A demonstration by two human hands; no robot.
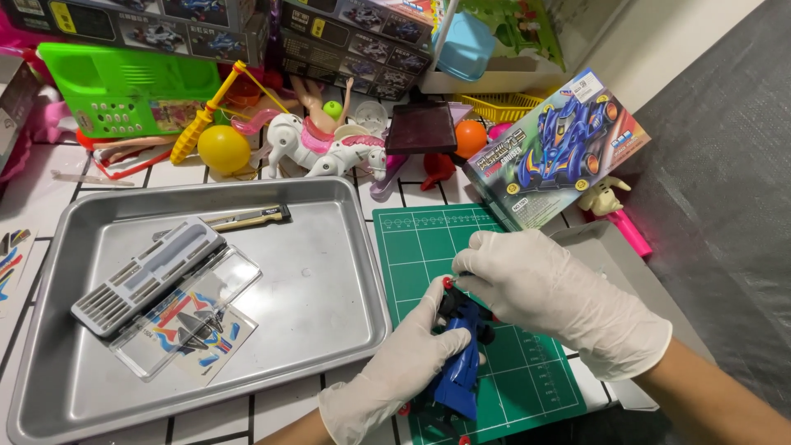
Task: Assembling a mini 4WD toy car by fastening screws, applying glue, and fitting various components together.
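Note:
Both my hands wear white gloves and meet over a green cutting mat (420,247). My left hand (395,371) grips a blue toy race car (460,371) from below, thumb up by a small red part at its front. My right hand (544,288) closes over the car's front end from above, fingertips on the black and red parts. The car's nose is hidden under my right hand. Behind the mat leans the car's box (556,148), printed with a blue racer.
A metal tray (329,272) on the left holds a grey tool case (148,276), a clear lid, a sticker sheet (202,330) and a craft knife (247,217). Toys crowd the back: white horse (317,152), yellow ball (222,148), green basket (124,86). Grey box lid (610,255) lies right.

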